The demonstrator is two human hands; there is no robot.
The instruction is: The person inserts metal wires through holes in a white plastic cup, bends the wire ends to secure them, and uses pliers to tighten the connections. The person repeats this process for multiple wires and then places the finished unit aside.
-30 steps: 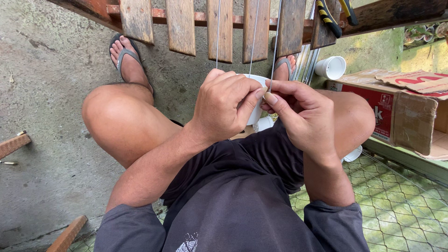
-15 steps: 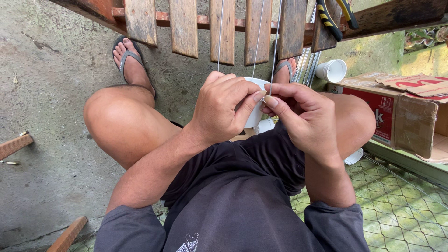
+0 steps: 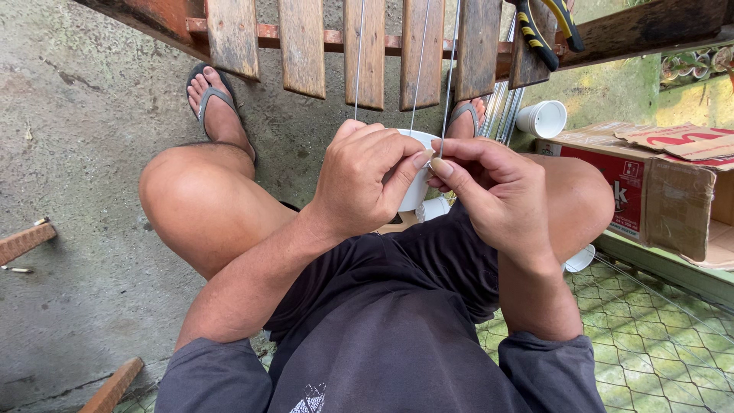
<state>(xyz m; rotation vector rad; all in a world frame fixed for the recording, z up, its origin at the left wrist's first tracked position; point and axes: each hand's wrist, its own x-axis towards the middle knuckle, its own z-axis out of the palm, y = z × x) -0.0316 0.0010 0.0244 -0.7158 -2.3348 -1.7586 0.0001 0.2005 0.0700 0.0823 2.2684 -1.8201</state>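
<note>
Now, hands: your left hand (image 3: 365, 180) and right hand (image 3: 497, 195) meet between your knees, fingertips nearly touching over a white cup (image 3: 417, 183).
Left hand: fingers curled around the white cup, thumb pressed to its side, so it is grasping the cup and hiding most of it.
Right hand: thumb and forefinger are pinched together just at the cup's rim; they seem to nip one of the thin wires (image 3: 447, 84), though the wire is too fine there to be sure.
White cup: held above your lap, just in front of the dark shorts (image 3: 397, 306), only its rim and part of its wall showing between your hands.
Thin wires: three fine strands drop straight down past the wooden slats (image 3: 302, 46) toward the cup.
Pliers: a pair of pliers (image 3: 547, 27) with yellow and black handles rests on the wood at the upper right.
Spare cups: a second white cup (image 3: 543, 118) lies on its side beside the cardboard box (image 3: 665, 191); another white cup piece (image 3: 579, 260) peeks out by your right knee.
Ground: bare concrete floor (image 3: 84, 153) to your left, wire mesh (image 3: 657, 336) to your right, your feet in flip-flops (image 3: 214, 99).
</note>
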